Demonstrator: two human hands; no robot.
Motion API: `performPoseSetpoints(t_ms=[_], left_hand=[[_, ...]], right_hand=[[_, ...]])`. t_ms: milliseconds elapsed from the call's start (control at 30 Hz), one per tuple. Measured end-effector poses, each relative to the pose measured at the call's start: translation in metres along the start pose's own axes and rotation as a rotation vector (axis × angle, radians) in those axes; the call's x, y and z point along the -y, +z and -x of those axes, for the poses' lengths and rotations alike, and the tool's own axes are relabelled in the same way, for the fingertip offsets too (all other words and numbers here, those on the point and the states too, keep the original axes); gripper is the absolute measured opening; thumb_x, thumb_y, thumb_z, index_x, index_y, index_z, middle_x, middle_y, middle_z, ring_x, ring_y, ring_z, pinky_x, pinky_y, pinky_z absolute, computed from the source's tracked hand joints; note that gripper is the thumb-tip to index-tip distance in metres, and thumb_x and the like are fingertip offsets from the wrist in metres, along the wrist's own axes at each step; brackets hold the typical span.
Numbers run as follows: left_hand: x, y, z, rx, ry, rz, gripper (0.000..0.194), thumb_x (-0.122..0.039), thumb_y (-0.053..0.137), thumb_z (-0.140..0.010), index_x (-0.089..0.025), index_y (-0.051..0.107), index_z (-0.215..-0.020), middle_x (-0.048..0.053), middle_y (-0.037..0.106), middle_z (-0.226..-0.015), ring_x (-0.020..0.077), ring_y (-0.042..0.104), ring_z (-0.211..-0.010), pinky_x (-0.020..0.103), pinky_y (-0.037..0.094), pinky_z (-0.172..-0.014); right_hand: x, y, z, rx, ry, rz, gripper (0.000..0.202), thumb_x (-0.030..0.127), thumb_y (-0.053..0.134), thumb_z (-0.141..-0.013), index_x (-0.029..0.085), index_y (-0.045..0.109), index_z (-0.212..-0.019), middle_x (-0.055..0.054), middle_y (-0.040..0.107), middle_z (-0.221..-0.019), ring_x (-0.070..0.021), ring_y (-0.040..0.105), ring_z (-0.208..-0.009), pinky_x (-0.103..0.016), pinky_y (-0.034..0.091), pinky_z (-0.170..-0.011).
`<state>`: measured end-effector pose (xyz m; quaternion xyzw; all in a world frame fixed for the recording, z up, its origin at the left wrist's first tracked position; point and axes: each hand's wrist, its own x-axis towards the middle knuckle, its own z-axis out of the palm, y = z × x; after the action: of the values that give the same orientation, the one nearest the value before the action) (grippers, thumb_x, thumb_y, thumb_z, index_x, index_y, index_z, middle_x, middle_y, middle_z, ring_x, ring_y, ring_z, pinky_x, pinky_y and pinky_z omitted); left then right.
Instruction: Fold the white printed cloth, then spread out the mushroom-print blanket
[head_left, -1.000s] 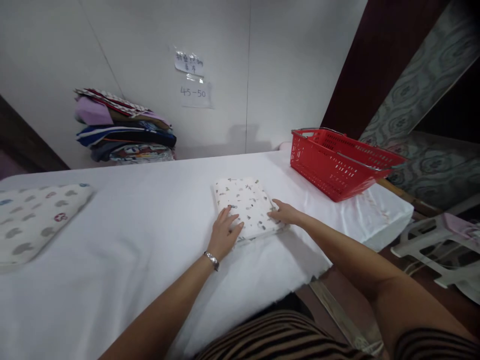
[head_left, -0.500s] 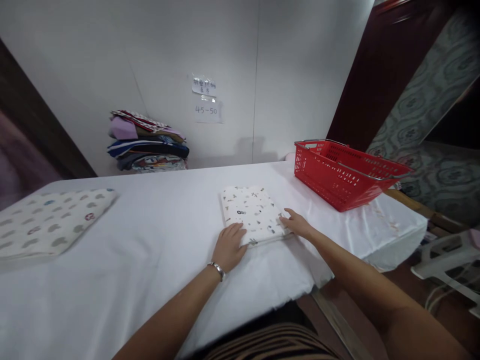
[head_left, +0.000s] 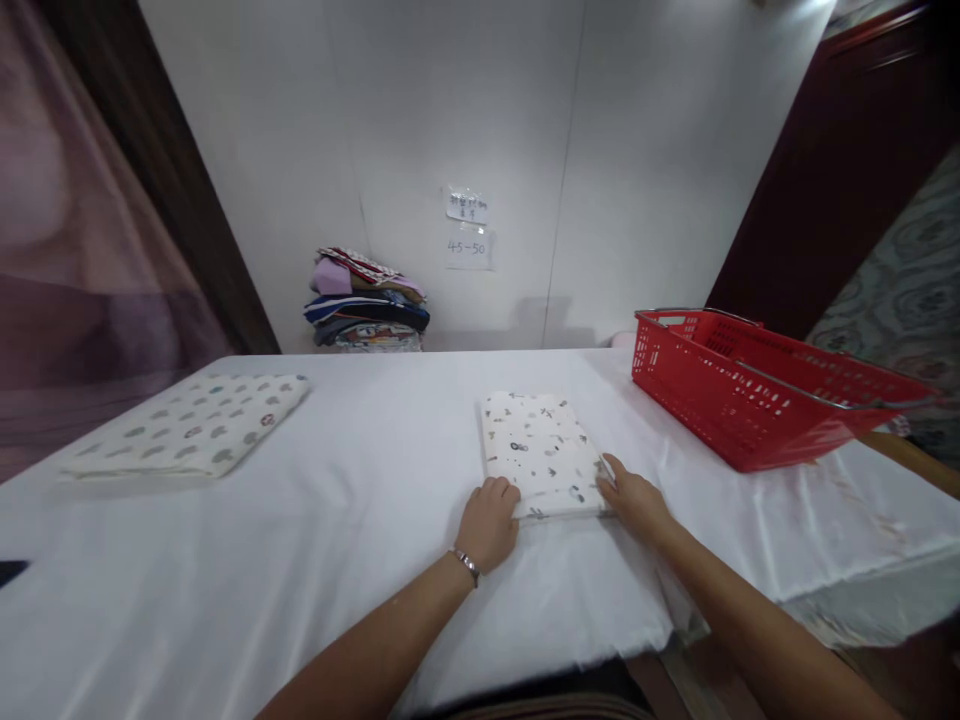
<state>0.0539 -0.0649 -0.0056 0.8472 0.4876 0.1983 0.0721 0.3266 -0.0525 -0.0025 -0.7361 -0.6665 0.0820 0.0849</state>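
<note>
A folded white cloth [head_left: 541, 450] with small grey and dark prints lies flat on the white-covered table in front of me. My left hand [head_left: 489, 520], with a silver bracelet at the wrist, is closed at the cloth's near left corner, fingers curled and thumb by the near edge. At the near right corner my right hand [head_left: 636, 500] pinches the cloth's side; some of its fingers are hidden beneath or behind the fabric. Farther left rests another folded white cloth [head_left: 202, 425], patterned with grey mushroom-like shapes and a few coloured ones; neither hand touches it.
A red plastic basket [head_left: 720, 400] with metal handles stands on the right of the table [head_left: 360, 560]. Against the back wall is a stack of folded fabrics [head_left: 367, 305]. Paper signs [head_left: 469, 248] are taped above. A pinkish curtain [head_left: 90, 270] hangs at left.
My view has turned left, so everything appears farther right. The left hand's fingers have drawn together at the cloth's corner, and the right hand has closed more on its right side.
</note>
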Motion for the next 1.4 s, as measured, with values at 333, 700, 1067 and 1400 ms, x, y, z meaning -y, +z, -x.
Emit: performPoseSetpoints(t_ms=[333, 700, 1067, 1400], left_hand=[[0.007, -0.006, -0.050, -0.088, 0.050, 0.199, 0.034, -0.036, 0.044, -0.084, -0.023, 0.054, -0.114, 0.005, 0.046, -0.133, 0.0223, 0.034, -0.127, 0.043, 0.024, -0.107], [0.029, 0.022, -0.073, 0.201, -0.185, 0.129, 0.056, -0.055, 0.035, -0.083, -0.026, 0.042, -0.130, 0.007, 0.023, -0.147, 0.0268, 0.015, -0.136, 0.058, 0.011, -0.106], [0.068, 0.021, -0.180, 0.165, -0.325, -0.124, 0.059, -0.046, 0.024, -0.086, -0.020, 0.029, -0.139, 0.004, 0.015, -0.150, 0.0229, 0.006, -0.138, 0.052, 0.006, -0.110], [0.085, 0.042, -0.178, 0.117, -0.315, -0.080, 0.060, -0.049, 0.022, -0.086, -0.023, 0.027, -0.140, 0.001, 0.014, -0.150, 0.0229, 0.004, -0.138, 0.052, 0.005, -0.110]], right_hand=[[0.047, -0.001, -0.038, -0.160, -0.470, -0.010, 0.054, 0.041, 0.035, -0.089, 0.015, 0.036, -0.136, -0.010, 0.027, -0.145, -0.0225, 0.019, -0.135, -0.041, 0.021, -0.107], [0.042, 0.021, -0.054, 0.040, -0.349, 0.151, 0.064, 0.054, 0.028, -0.088, 0.015, 0.031, -0.139, -0.010, 0.021, -0.147, -0.0259, 0.014, -0.136, -0.049, 0.012, -0.107], [0.083, 0.017, -0.164, 0.000, -0.295, 0.119, 0.066, 0.055, 0.025, -0.089, 0.013, 0.026, -0.140, -0.010, 0.018, -0.148, -0.0231, 0.009, -0.136, -0.044, 0.009, -0.108], [0.068, 0.033, -0.176, 0.023, -0.284, 0.038, 0.069, 0.059, 0.027, -0.087, 0.016, 0.026, -0.140, -0.008, 0.015, -0.149, -0.0227, 0.007, -0.137, -0.042, 0.016, -0.107]])
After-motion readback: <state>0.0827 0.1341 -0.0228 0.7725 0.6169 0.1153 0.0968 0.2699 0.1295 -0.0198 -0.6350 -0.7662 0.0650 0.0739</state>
